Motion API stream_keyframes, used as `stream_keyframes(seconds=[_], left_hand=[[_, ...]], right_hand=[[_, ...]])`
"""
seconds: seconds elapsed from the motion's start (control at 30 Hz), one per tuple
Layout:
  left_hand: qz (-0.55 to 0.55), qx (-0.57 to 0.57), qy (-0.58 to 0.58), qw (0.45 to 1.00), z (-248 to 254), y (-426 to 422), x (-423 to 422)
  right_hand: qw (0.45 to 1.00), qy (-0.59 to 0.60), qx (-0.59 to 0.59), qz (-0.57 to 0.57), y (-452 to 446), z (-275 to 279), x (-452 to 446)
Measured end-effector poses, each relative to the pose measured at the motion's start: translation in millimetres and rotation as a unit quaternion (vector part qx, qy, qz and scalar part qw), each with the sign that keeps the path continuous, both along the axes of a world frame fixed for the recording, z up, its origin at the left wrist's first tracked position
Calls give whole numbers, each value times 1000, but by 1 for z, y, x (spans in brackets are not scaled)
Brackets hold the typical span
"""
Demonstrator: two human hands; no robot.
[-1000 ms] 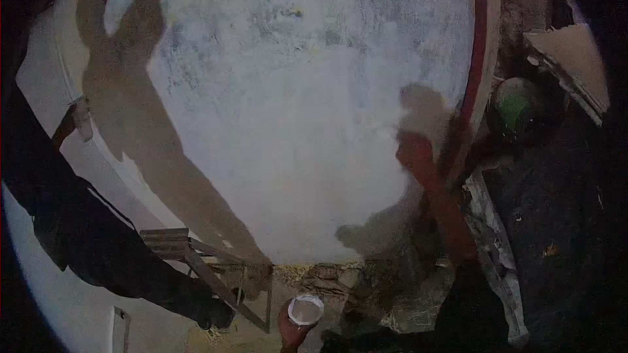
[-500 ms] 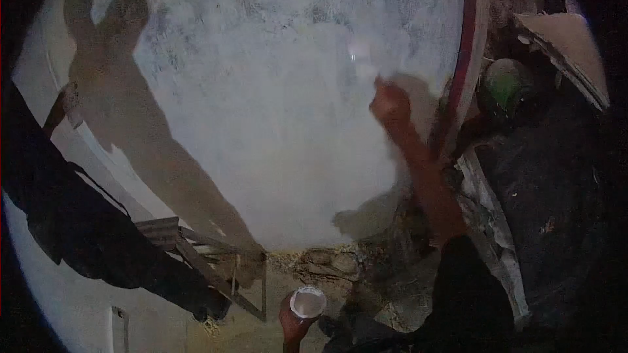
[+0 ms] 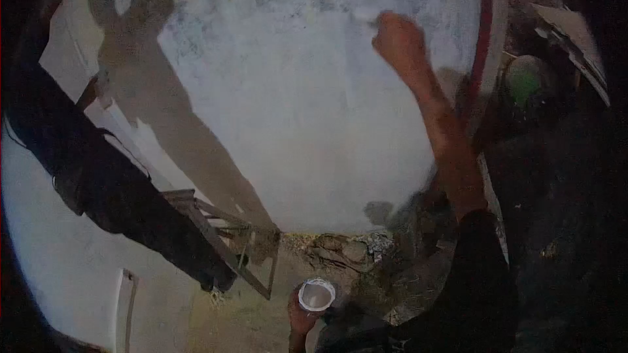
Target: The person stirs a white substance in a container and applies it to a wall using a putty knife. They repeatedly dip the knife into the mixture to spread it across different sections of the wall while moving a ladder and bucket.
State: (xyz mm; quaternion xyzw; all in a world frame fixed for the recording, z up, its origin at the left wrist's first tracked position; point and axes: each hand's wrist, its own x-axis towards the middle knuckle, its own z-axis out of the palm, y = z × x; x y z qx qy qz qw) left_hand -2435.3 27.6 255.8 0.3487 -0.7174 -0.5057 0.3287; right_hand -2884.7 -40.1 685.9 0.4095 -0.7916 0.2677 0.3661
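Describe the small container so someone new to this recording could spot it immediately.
Find the big pale wall filling the middle, then go below its bottom edge. There the left hand holds a small round tub. Its bright white rim, facing the camera, sets it apart from the dull rubble beyond.

The single view comes from the person's head, facing forward at a pale wall (image 3: 294, 111) and tipping down to the ground (image 3: 255, 314) along its foot. The wall stands within arm's reach, the right hand (image 3: 400, 39) appearing high in the frame. The left hand (image 3: 302, 317) sits at the bottom edge, where the camera looks down into the cup (image 3: 317, 295). The wide lens bows outer edges and darkens the corners.
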Motion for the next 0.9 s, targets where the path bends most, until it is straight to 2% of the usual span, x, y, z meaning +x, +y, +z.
stream_keyframes(seconds=[0.03,0.07,0.13,0.2,0.23,0.33,0.37,0.4,0.47,0.5,0.53,0.57,0.6,0.63,0.67,0.7,0.73,0.8,0.83,0.87,0.9], left_hand=[[-3,-20,-9,1000,-1,6,2],[6,-12,-14,1000,8,14,2],[30,49,30,998,22,25,-3],[61,20,38,997,-11,33,9],[77,-6,47,996,-23,34,16],[101,18,49,994,-4,45,25],[109,27,56,992,8,49,24],[117,93,118,982,36,57,20],[122,161,177,963,44,58,32],[140,119,98,978,31,56,41],[159,75,19,984,19,52,50],[161,77,20,984,6,47,56],[162,31,-13,986,-6,41,64],[162,-13,-47,986,-12,42,72],[164,-4,-49,985,-7,46,74],[171,21,-12,985,5,47,72],[177,47,26,983,13,47,68],[180,54,20,982,24,45,68],[180,47,17,982,25,44,70],[193,6,-54,980,16,42,73],[196,10,-54,979,7,44,74]], right_hand=[[998,38,-53,15,1,14,8],[998,33,-46,24,0,21,14],[991,95,-80,42,-5,26,24],[998,61,14,21,-38,-57,13],[993,-27,112,10,-59,-104,2],[990,-1,130,62,-64,-269,5],[969,-49,226,89,-66,-306,-3],[961,-76,246,104,-57,-321,3],[950,-105,269,117,-54,-337,9],[949,-109,276,107,-57,-339,4],[948,-111,282,99,-63,-339,-2],[958,-102,251,94,-69,-322,-14],[966,-95,221,90,-75,-293,-26],[974,-96,190,78,-65,-242,-25],[980,-10,195,33,-53,-184,-18],[984,-21,177,8,-42,-131,-6],[990,18,138,12,-46,-102,-25],[991,121,53,14,-13,-34,7],[987,162,1,19,-7,-15,15],[986,164,5,23,-8,-7,18],[987,159,-17,10,-9,-1,19]])
